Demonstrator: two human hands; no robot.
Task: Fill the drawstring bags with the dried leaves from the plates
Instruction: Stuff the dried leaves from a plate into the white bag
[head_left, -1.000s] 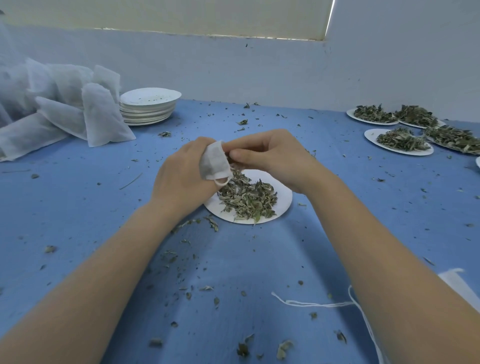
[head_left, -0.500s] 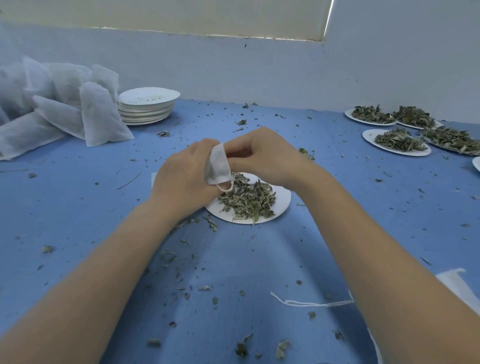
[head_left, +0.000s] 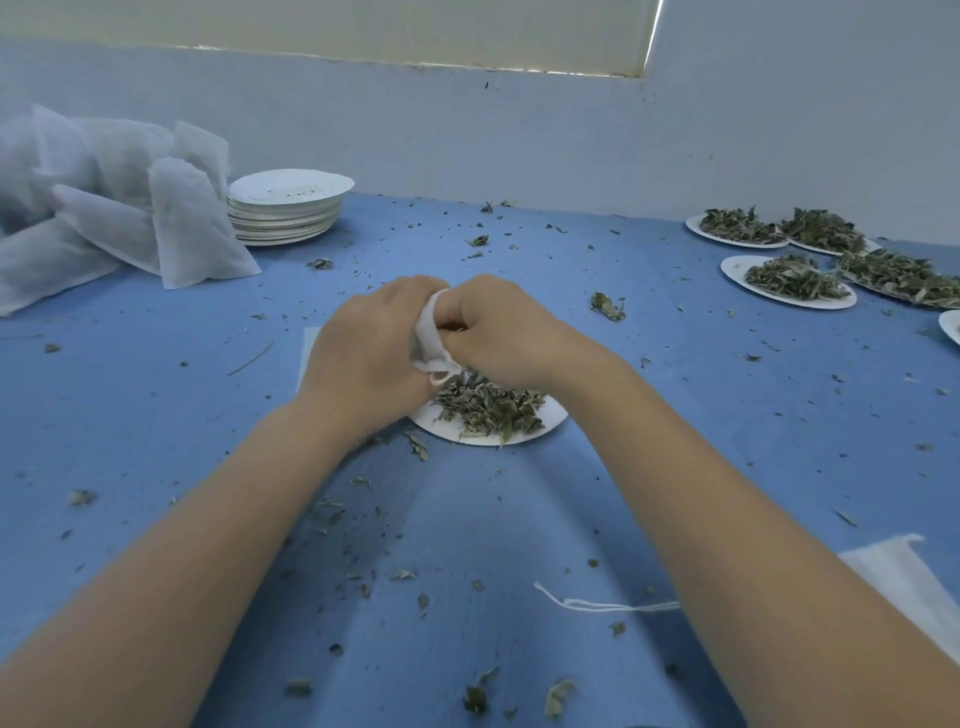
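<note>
Two hands on one little white bag (head_left: 430, 338) here. Our left hand (head_left: 371, 353) has its fingers curled round the bag, and our right hand (head_left: 498, 332) pinches its edge from the other side, knuckles nearly touching. We're holding it just above the plate (head_left: 550, 421) of dried leaves (head_left: 488, 408) on the blue table (head_left: 156, 415). Filled bags (head_left: 192, 234) are heaped far left beside stacked empty plates (head_left: 288, 205), and more leaf plates (head_left: 789, 280) sit far right.
</note>
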